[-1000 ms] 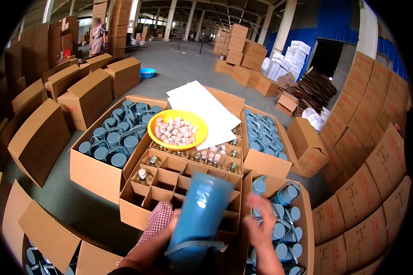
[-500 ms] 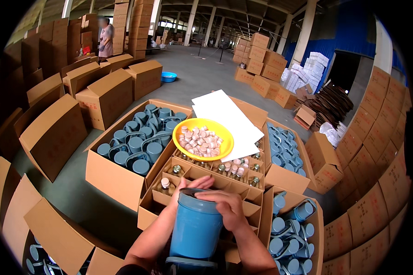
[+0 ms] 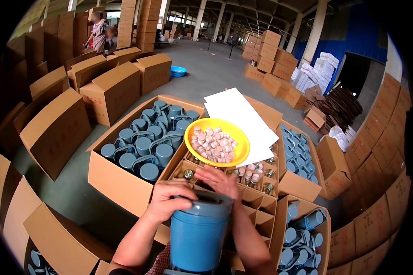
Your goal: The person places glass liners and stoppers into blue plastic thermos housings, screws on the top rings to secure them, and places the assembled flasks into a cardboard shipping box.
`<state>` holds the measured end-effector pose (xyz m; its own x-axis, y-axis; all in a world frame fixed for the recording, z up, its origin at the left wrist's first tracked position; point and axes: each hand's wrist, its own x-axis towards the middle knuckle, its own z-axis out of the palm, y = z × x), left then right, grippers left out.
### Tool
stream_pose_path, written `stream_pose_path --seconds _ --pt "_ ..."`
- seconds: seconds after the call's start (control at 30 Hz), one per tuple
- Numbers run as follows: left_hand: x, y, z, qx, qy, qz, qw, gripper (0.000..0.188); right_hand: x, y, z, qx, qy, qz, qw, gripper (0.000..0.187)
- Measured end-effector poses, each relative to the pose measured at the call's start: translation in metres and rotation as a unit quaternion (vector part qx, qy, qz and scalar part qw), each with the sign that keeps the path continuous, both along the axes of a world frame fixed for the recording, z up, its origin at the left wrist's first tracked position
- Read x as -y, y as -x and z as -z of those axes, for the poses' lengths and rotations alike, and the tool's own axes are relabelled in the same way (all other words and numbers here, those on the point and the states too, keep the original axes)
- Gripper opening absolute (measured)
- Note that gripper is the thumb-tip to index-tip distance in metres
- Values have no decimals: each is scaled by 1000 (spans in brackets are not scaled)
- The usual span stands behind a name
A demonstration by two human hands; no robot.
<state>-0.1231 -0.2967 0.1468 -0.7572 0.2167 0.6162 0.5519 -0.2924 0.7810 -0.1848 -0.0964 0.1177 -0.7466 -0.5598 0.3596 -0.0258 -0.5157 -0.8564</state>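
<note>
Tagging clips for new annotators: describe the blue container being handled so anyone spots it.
Start at the divided bottle carton, mid-picture. At its near side, by the view's lower edge, a lidded blue container sits between the left hand and right hand. Unlike the bluish lookalikes packed in nearby cartons, it is handheld and looks by far largest.

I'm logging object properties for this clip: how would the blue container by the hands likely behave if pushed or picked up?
The blue container is probably stiff: no dent shows under the left hand at its lid. Its rounded side suggests it could roll if laid down. Its smooth sheen hints at some slipperiness.
</note>
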Motion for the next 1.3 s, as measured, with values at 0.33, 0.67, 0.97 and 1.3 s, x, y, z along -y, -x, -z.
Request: stream_pose_path --seconds 0.33,0.67,0.97,1.3 --pt "56 37 38 311 -421 -136 841 47 96 43 174 -297 -578 169 741 45" --pt "45 12 152 457 -459 -165 744 55 105 69 199 -302 -636 157 692 43" --pt "25 -2 173 563 -420 -114 703 52 95 50 136 -364 -522 226 737 56" --pt "18 14 201 430 -467 -73 769 42 5 24 -78 -320 -270 312 853 65"
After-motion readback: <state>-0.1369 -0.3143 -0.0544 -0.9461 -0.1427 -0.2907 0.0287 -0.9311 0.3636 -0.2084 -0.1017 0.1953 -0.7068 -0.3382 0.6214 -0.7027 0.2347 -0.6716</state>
